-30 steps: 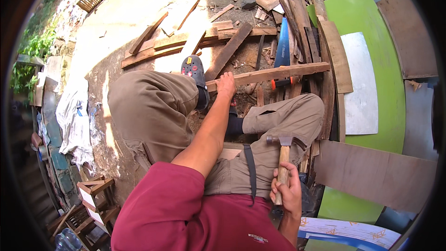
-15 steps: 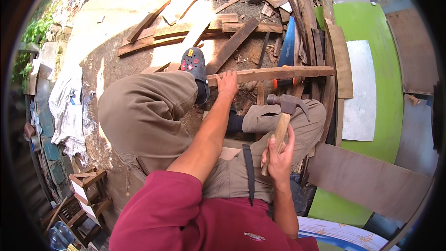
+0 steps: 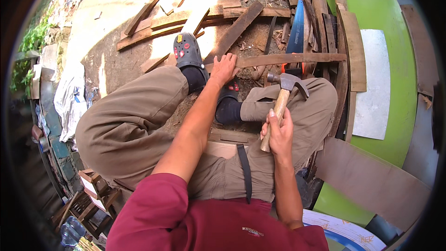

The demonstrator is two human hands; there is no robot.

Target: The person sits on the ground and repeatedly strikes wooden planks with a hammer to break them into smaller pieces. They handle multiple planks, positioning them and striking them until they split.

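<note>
My right hand (image 3: 280, 132) is closed round the wooden handle of a claw hammer (image 3: 281, 102), its metal head pointing up above my right thigh. Ahead of me my left hand (image 3: 224, 69) grips the left end of a long wooden strip (image 3: 292, 59), which lies crosswise to the right. Part of that end is covered by my fingers. Just behind the strip is a handsaw (image 3: 296, 32) with a blue blade and an orange-and-black handle, partly hidden by the strip.
Several loose planks (image 3: 186, 20) lie on the ground ahead. Long boards (image 3: 318, 9) are heaped at right, beside a green panel (image 3: 385, 65) with a white sheet (image 3: 371, 83) on it. A small wooden stool (image 3: 100, 200) and a white cloth (image 3: 69, 102) are at left.
The wooden strip has turned in my left hand, showing a darker, wider face. My knees have spread slightly and the view has shifted. The hammer stays in my right hand.
</note>
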